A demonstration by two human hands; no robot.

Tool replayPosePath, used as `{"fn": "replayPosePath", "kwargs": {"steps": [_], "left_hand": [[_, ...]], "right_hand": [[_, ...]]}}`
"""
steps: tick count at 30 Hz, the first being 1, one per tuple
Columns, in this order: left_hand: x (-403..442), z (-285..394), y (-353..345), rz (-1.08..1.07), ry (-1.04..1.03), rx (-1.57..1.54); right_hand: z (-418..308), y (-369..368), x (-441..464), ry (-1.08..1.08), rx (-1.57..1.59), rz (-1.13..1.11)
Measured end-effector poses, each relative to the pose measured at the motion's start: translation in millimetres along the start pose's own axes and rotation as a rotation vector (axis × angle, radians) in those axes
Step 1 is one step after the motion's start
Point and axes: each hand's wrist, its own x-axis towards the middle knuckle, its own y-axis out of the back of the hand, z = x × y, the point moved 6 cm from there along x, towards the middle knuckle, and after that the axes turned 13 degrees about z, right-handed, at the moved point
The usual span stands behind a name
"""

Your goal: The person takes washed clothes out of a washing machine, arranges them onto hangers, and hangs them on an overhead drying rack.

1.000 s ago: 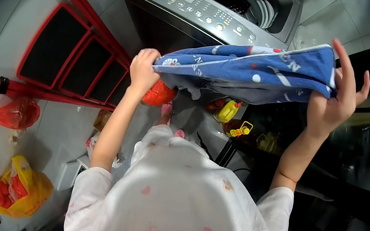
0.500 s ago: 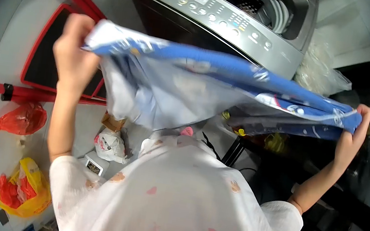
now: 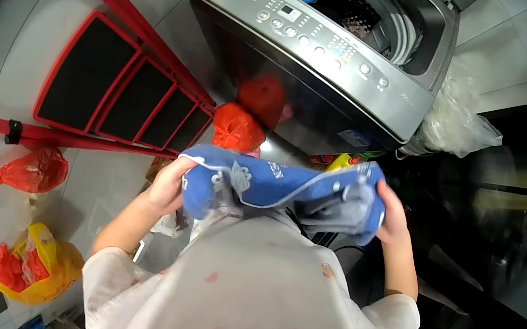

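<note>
A blue printed cloth (image 3: 267,182) with white edging is bunched in front of my chest, its grey-white inner side showing in folds. My left hand (image 3: 169,184) is closed on its left end, and my right hand (image 3: 393,214) grips the right end. The middle of the cloth sags between them. Some fingers of both hands are hidden by the fabric. Beyond the cloth stands a grey top-loading washing machine (image 3: 323,46) with its lid open; a few items lie in its drum (image 3: 358,24).
A red and black step ladder (image 3: 87,78) leans at the left. Red bags (image 3: 238,129) stand by the washer, and a red bag (image 3: 35,170) and a yellow bag (image 3: 57,273) hang on the left wall. Clear plastic (image 3: 453,119) lies right of the washer, beside dark shelving (image 3: 507,237).
The cloth was stretched wide and higher up; now it is lower, nearer my body and bunched. Both hands have moved inward and down, still holding its ends.
</note>
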Motion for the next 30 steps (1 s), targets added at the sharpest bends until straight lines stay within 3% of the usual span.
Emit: {"fn": "replayPosePath", "kwargs": {"steps": [1,3,4,5,6,7,9,10,11,12,15,17,19,21,23,24,26,28,29,30], "left_hand": [[4,6,-17,-0.028,-0.075,0.04],[9,18,-46,-0.085,-0.225,0.108],[13,30,-45,-0.001,-0.339,0.189],[17,44,-45,0.083,-0.455,0.269],[11,69,-47,0.027,-0.477,-0.237],[-10,103,-55,0.171,-0.563,-0.197],[-27,133,-85,0.332,-0.99,-0.026],[2,127,-42,0.346,-0.767,-0.103],[30,118,1,0.356,-0.543,-0.176],[46,110,21,0.364,-0.312,-0.238],[32,122,-44,-0.035,-0.16,-0.042],[23,145,-85,-0.047,-0.486,0.522],[26,175,-130,-0.236,-0.915,1.303],[28,200,-152,-0.182,-0.982,1.82],[46,231,-162,-0.147,-1.052,1.951],[60,254,-146,-0.168,-1.478,1.999],[64,314,-112,-0.068,-1.626,1.357],[65,352,-122,-0.004,-1.459,0.8],[67,352,-148,-0.04,-1.652,0.828],[76,340,-163,0.055,-1.728,0.828]], "right_hand": [[-5,-21,7,-0.024,0.176,-0.018],[-10,-58,8,0.086,-0.107,0.018],[-18,-80,14,0.304,-0.403,-0.108],[-36,-113,8,0.553,-0.527,-0.077],[-53,-112,2,0.627,-0.649,-0.046],[-70,-113,0,0.746,-0.599,-0.009],[-95,-107,-6,0.932,-0.297,0.171],[-91,-97,11,0.865,-0.313,0.225],[-75,-70,43,0.7,-0.58,0.147],[-65,-87,51,0.461,-0.41,0.167],[-75,-152,42,0.417,-0.182,-0.143],[-87,-184,57,0.825,-0.596,-0.149],[-109,-227,58,1.182,-0.948,-0.268],[-132,-248,64,1.277,-1.05,-0.181],[-165,-263,83,1.204,-0.904,-0.192],[-184,-272,88,1.303,-0.801,-0.225],[-223,-285,100,1.402,-0.661,-0.252],[-264,-295,92,1.365,-0.724,-0.182],[-282,-299,90,1.317,-0.745,-0.235],[-299,-303,88,1.266,-0.766,-0.285]]}}
